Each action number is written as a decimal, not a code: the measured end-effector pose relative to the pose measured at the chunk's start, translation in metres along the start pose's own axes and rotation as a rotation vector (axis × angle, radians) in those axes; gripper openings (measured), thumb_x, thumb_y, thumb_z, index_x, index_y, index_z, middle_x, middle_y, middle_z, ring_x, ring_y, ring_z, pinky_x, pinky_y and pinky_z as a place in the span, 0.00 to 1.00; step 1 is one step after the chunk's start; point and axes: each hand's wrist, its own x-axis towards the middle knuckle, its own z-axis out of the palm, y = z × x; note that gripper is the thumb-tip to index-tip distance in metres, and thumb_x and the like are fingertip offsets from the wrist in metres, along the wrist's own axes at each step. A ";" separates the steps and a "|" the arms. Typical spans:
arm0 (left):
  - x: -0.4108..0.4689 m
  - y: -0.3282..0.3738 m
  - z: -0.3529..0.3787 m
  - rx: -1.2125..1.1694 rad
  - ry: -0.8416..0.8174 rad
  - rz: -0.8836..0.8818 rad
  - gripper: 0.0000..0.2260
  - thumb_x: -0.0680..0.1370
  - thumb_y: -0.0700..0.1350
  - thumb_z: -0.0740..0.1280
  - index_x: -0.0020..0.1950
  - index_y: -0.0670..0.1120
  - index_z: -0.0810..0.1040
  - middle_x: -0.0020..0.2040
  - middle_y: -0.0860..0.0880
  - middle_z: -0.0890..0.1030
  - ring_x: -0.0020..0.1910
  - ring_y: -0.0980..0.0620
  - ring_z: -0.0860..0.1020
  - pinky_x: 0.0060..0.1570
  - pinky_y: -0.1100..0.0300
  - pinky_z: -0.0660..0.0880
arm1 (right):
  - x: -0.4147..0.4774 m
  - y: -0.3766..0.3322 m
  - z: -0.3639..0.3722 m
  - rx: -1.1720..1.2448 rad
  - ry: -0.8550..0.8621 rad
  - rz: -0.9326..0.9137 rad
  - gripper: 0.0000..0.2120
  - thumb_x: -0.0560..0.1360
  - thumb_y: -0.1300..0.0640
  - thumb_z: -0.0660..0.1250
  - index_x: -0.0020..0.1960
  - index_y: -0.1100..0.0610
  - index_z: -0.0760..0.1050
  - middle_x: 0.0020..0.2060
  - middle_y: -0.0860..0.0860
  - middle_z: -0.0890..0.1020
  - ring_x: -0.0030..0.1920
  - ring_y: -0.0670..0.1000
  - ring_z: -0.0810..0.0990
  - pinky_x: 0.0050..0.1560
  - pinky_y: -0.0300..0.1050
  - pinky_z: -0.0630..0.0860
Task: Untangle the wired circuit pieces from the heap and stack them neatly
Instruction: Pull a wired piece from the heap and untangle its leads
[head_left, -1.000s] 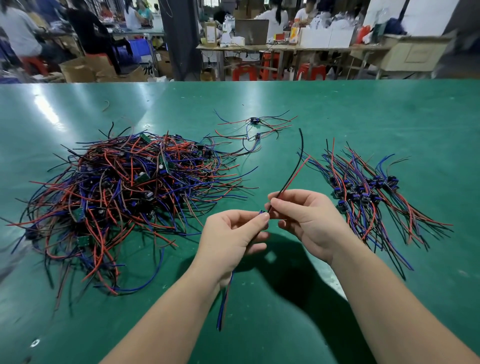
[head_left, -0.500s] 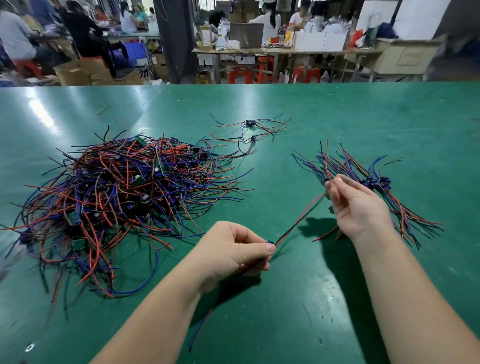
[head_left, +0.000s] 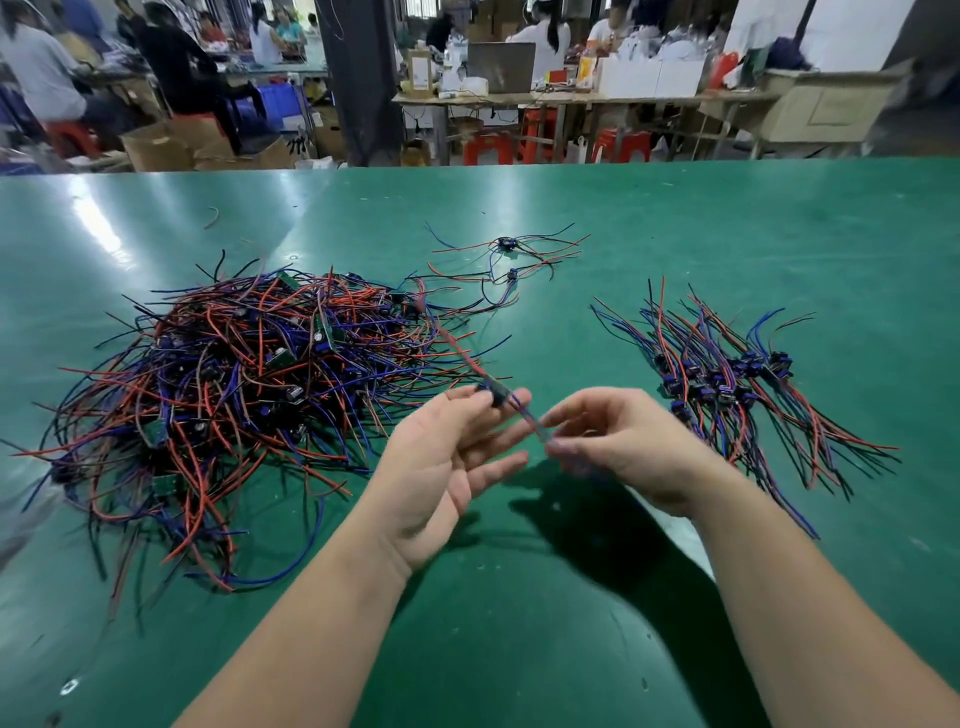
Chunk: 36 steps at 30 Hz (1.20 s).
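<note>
On the green table (head_left: 727, 218): three groups of wired circuit pieces, plus one in hand. Left side has one big tangled heap (head_left: 234, 384) of red, blue and black wires with small boards mixed in; uncountable. Right side has one stack (head_left: 727, 374), wires roughly parallel, exact number unreadable. Far centre are two loose pieces (head_left: 506, 260), wires overlapping, apart from both heap and stack.

One wired piece (head_left: 496, 393) is held above the table between heap and stack. The left hand (head_left: 447, 467), palm up, pinches its small board between thumb and forefinger, other fingers loosely spread. The right hand (head_left: 623, 447) pinches the blue wires at the near end; blurred, finer detail unclear. Its red wire runs back over the heap's edge; free or snagged, can't tell.

One wire scrap (head_left: 210, 217) lies far left. The room is a workshop: people seated at benches, red stools (head_left: 519, 143), cardboard boxes (head_left: 166, 145), a dark pillar (head_left: 361, 78), a laptop (head_left: 501, 60).
</note>
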 end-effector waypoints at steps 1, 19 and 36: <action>-0.001 0.003 0.000 -0.075 -0.032 0.023 0.11 0.74 0.45 0.65 0.55 0.45 0.72 0.49 0.47 0.85 0.45 0.51 0.84 0.37 0.59 0.80 | -0.002 0.000 0.006 -0.010 -0.068 -0.042 0.12 0.66 0.70 0.74 0.43 0.56 0.80 0.35 0.54 0.81 0.34 0.48 0.78 0.39 0.40 0.76; -0.004 -0.015 0.002 0.645 -0.047 0.482 0.05 0.73 0.41 0.73 0.44 0.50 0.82 0.35 0.53 0.83 0.33 0.59 0.78 0.37 0.66 0.74 | -0.004 -0.015 0.019 0.871 -0.039 -0.063 0.13 0.51 0.55 0.80 0.34 0.54 0.82 0.30 0.51 0.81 0.28 0.45 0.78 0.30 0.36 0.76; -0.011 -0.018 0.005 0.574 -0.086 0.000 0.06 0.68 0.40 0.75 0.33 0.41 0.81 0.29 0.44 0.81 0.25 0.51 0.79 0.28 0.62 0.77 | -0.001 -0.013 -0.006 0.289 0.212 -0.071 0.03 0.72 0.63 0.68 0.39 0.61 0.78 0.27 0.51 0.81 0.24 0.43 0.74 0.25 0.31 0.70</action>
